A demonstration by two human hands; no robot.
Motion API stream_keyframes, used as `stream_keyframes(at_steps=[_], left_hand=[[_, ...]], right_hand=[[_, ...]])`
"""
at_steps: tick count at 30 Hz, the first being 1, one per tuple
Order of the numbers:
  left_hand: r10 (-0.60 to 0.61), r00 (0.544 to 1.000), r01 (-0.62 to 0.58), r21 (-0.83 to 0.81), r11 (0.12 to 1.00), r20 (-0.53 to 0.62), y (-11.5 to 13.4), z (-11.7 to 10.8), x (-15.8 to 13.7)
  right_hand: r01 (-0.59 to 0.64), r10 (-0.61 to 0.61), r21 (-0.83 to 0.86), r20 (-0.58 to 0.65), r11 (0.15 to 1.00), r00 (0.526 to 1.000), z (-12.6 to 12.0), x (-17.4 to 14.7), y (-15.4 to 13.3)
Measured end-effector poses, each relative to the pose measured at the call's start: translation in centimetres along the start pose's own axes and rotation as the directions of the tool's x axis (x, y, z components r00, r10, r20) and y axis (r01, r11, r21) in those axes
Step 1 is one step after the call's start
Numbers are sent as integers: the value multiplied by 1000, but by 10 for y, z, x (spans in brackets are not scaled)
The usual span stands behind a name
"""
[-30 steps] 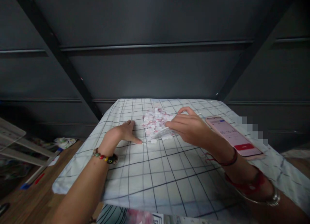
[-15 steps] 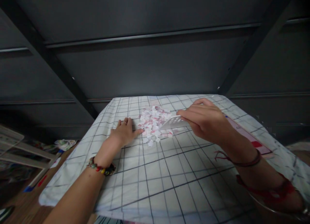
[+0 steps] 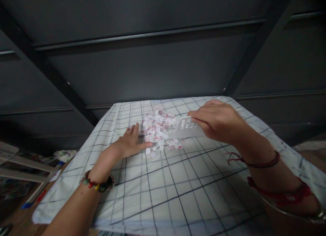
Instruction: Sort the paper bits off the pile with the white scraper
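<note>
A heap of small white and pink paper scraps [image 3: 158, 129] lies on the checked tablecloth [image 3: 163, 181]. My left hand [image 3: 131, 140] rests flat at the left side of the heap, fingers stretched out, thumb touching the nearest scraps. My right hand [image 3: 216, 122] grips a flat white plastic piece with slots [image 3: 187, 128], perhaps a scraper or scoop. It stands tilted on edge against the right side of the heap. My fingers cover its right end.
A dark panelled wall [image 3: 142, 69] rises behind the table. On the left stand a pale wooden frame [image 3: 28, 173] and a crumpled bag [image 3: 65, 155] near the floor.
The slotted piece has turned so more of its face and slots show. The scraps have shifted slightly. My right arm now hides the pink flat item seen earlier at the right.
</note>
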State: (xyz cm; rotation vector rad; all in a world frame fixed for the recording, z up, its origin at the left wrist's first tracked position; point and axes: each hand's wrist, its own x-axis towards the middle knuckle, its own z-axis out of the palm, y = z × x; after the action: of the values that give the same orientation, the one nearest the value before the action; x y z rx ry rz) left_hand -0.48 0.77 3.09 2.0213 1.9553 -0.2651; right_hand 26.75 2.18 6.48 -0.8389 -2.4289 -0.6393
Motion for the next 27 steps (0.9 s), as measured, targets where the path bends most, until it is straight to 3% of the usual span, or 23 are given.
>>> stream_keyframes(at_steps=[3, 8, 13, 17, 23, 27], left_hand=[[27, 1000, -28, 31, 999, 8, 1, 0, 0], [60, 990, -69, 71, 995, 125, 7, 1, -4], [18, 1000, -17, 45, 999, -19, 5, 8, 4], [63, 995, -62, 11, 998, -73, 1, 11, 9], [91, 996, -91, 32, 995, 27, 6, 6, 2], [108, 993, -111, 52, 993, 53, 7, 6, 0]], right_hand=[[-23, 24, -27, 23, 999, 999, -3, -4, 7], [-35, 37, -19, 65, 999, 997, -3, -5, 11], [-58, 57, 5, 35, 998, 998, 2, -3, 9], [-129, 129, 13, 2, 992, 992, 0, -7, 16], [-137, 139, -18, 111, 990, 984, -1, -8, 22], [-137, 140, -39, 78, 990, 987, -4, -7, 20]])
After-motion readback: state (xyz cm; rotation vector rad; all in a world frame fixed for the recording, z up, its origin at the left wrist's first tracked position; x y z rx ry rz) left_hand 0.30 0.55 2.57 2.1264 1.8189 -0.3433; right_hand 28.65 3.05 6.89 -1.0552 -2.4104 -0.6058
